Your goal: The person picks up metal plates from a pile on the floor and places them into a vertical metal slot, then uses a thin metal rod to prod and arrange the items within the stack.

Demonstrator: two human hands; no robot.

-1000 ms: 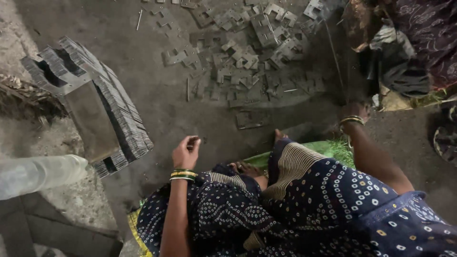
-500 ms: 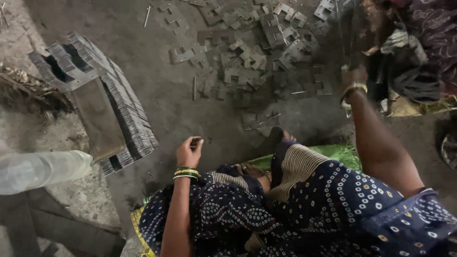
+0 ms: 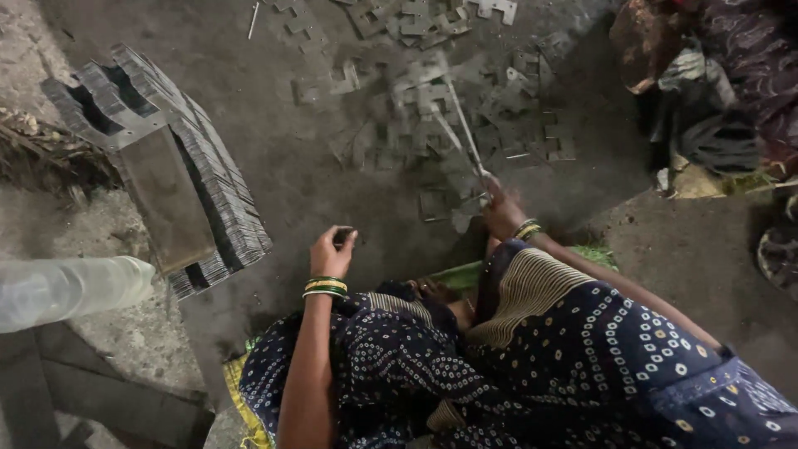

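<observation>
I sit on the floor in a dark blue dotted garment. My left hand (image 3: 331, 251) is raised over my knee, fingertips pinched on a small dark piece (image 3: 342, 236). My right hand (image 3: 501, 208) reaches forward and grips thin metal rods (image 3: 459, 125) that slant up and away, blurred by motion. Beyond them lies a scatter of flat grey metal stampings (image 3: 432, 91) on the concrete floor. Both wrists carry green and gold bangles.
A long stacked block of metal laminations (image 3: 166, 166) lies at the left, tilted on a ledge. A pale cloth-covered shape (image 3: 71, 291) is at the far left. Bundled cloth and bags (image 3: 706, 91) sit at the upper right. A green mat (image 3: 453, 274) shows under my legs.
My right hand moved from the far right to the middle in front of me and now holds the rods. The left hand stayed near my knee, fingers closing together.
</observation>
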